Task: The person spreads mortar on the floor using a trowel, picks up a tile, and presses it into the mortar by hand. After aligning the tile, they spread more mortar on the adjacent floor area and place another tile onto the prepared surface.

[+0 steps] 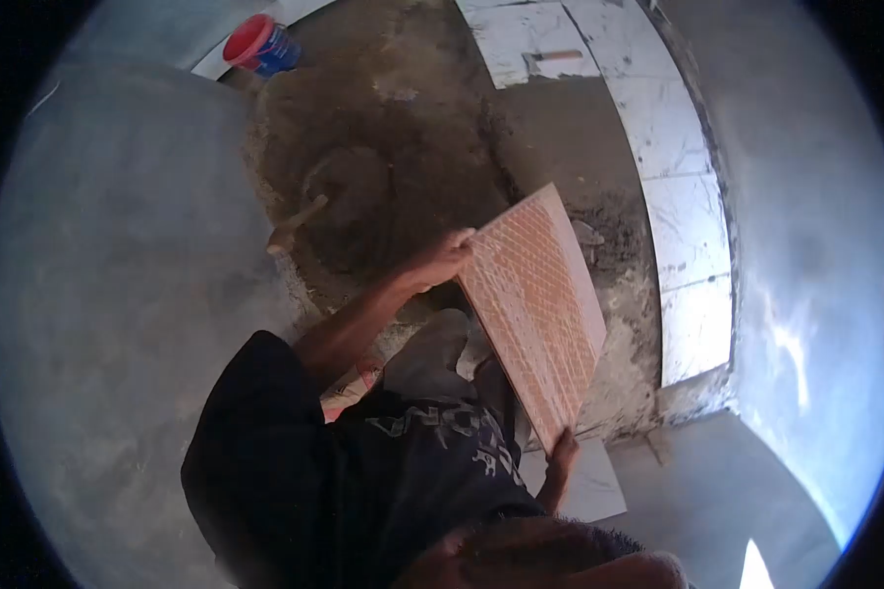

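A large rectangular tile (530,304) is tilted up in front of my body, with its reddish, ridged underside facing me. My left hand (447,260) grips its upper left edge. My right hand (564,449) holds the lower corner, with its fingers partly hidden by the tile. Below the tile shows a bent knee (442,339). Another white tile (594,486) lies near my right forearm.
White marbled tiles (683,226) run along the right wall. A trowel (555,57) lies on a tile beside smoothed grey mortar (570,128). A wooden-handled tool (300,226) rests by the left wall. A red and blue bucket (265,49) stands farther back.
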Tool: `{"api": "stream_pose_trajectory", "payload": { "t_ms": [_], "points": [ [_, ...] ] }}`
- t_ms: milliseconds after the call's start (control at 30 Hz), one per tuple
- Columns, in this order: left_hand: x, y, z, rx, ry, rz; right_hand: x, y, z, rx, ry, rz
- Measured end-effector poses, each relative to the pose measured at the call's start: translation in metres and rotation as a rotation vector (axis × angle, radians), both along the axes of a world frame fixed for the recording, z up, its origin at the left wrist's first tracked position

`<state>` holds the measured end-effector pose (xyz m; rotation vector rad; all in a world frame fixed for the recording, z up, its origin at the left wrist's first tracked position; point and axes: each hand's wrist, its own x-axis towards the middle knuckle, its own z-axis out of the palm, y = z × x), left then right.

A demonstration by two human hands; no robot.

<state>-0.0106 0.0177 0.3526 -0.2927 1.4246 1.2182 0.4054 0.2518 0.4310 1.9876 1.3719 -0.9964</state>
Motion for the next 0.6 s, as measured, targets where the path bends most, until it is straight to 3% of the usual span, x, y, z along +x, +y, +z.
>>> {"api": "stream_pose_trajectory", "payload": {
  "t_ms": [33,100,133,167,200,233,267,300,333,367,400,467,500,533,600],
  "points": [
    [-0.022,-0.019,0.007,-0.056,0.019,-0.006,-0.013,0.005,-0.018,-0.009,0.027,0.025],
    [-0.061,-0.037,0.007,-0.112,0.061,-0.037,-0.023,0.027,-0.079,-0.048,0.151,0.316],
    [-0.072,-0.044,0.006,-0.105,0.204,0.083,-0.036,0.035,-0.105,-0.048,0.177,0.295],
    [-0.056,-0.061,0.016,-0.086,0.362,0.208,-0.031,0.037,-0.123,0.303,0.443,0.851],
    [-0.05,-0.08,0.026,-0.079,0.395,0.186,-0.03,0.029,-0.133,0.693,0.672,1.389],
    [-0.066,-0.098,0.023,-0.064,0.301,0.221,-0.065,0.018,-0.13,0.714,0.666,1.354],
    [-0.08,-0.112,0.081,-0.078,0.248,0.27,-0.131,0.015,-0.073,0.264,0.48,0.855],
    [-0.071,-0.096,0.118,-0.092,0.28,0.241,-0.146,0.028,-0.044,-0.19,0.264,0.354],
    [-0.07,-0.083,0.126,-0.268,0.283,0.214,-0.132,0.033,-0.062,-0.187,0.272,0.317],
    [-0.08,-0.078,0.119,-0.437,0.272,0.183,-0.126,0.036,-0.089,-0.141,0.425,0.451],
    [-0.073,-0.078,0.09,-0.423,0.251,0.152,-0.105,0.039,-0.121,-0.089,0.562,0.597],
    [-0.066,-0.083,0.077,-0.395,0.315,0.326,-0.093,0.034,-0.152,-0.081,0.605,0.644],
    [-0.059,-0.09,0.072,-0.401,0.316,0.288,-0.087,0.035,-0.157,-0.092,0.636,0.711],
    [-0.063,-0.105,0.059,-0.402,0.318,0.196,-0.079,0.03,-0.173,-0.085,0.633,0.658],
    [-0.089,-0.091,0.06,-0.383,0.32,0.054,-0.059,0.021,-0.208,-0.023,0.414,1.064]
  ]
}}
